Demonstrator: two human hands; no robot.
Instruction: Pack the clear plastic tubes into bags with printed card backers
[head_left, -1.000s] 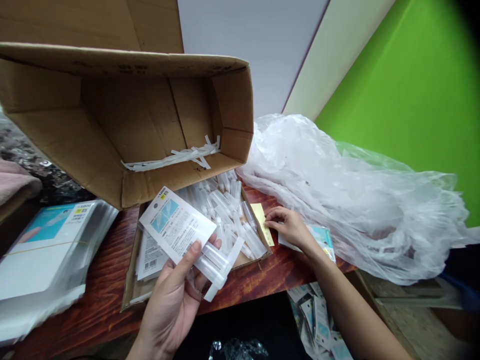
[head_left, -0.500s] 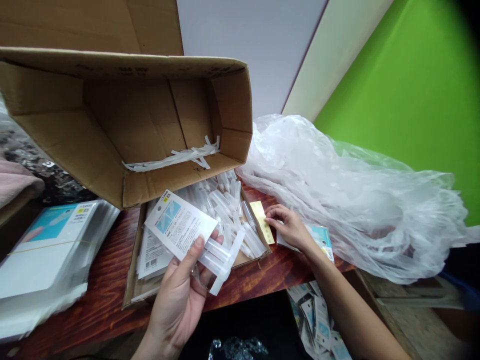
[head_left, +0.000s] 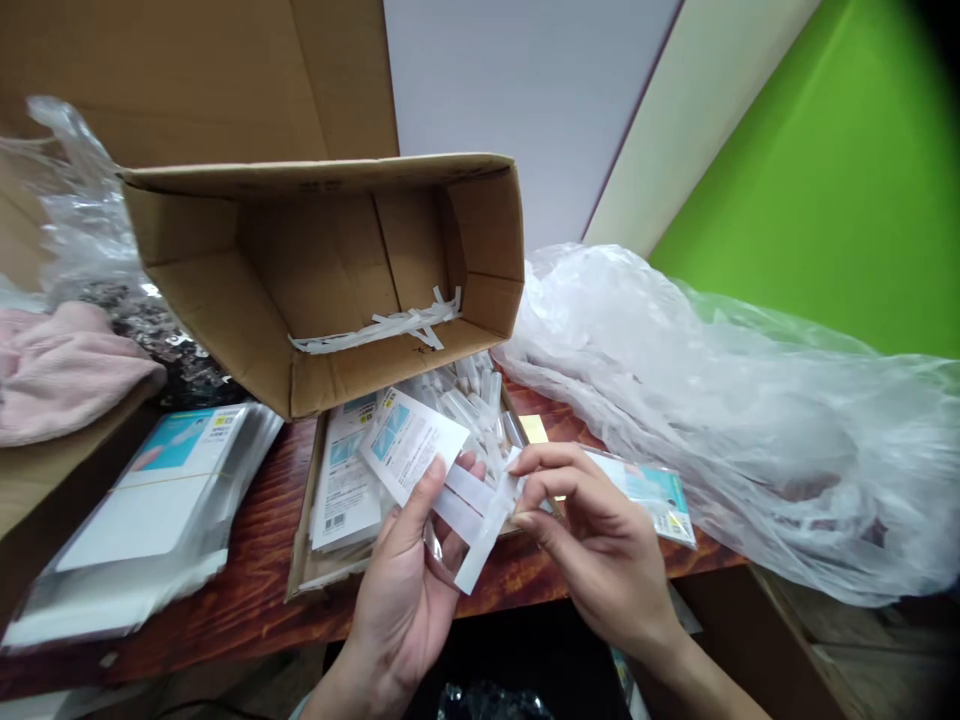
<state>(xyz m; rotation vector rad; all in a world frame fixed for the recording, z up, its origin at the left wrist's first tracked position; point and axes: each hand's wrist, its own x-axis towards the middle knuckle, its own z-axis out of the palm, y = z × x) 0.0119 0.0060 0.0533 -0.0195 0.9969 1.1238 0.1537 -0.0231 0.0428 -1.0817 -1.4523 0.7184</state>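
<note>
My left hand [head_left: 409, 590] grips a clear plastic packet [head_left: 463, 512], thumb on top and fingers beneath. Inside it are a white printed card [head_left: 412, 445] with a blue picture and some translucent tubes. A whitish flap runs along the packet's near right end. My right hand [head_left: 600, 545] has its thumb and fingers pinched together at the upper end of that flap; whether a small piece lies between the fingertips is hidden. Behind the right fingers lies a yellow sheet [head_left: 534, 428]. Beneath the packet, a shallow cardboard tray [head_left: 306, 545] holds loose clear tubes [head_left: 487, 395] and printed cards [head_left: 349, 490].
An open cardboard box [head_left: 322, 245] leans over the tray, with white strips [head_left: 390, 328] inside. Banded card packets [head_left: 161, 490] stand left, near pink cloth [head_left: 71, 370]. Crumpled plastic sheeting [head_left: 697, 400] spreads right. Another packet [head_left: 652, 492] lies beside my right hand on the wooden table [head_left: 255, 560].
My right hand has moved left from the yellow sheet to the packet's flap and pinches there. The packet in my left hand is now lower right in view, and the whole view has shifted.
</note>
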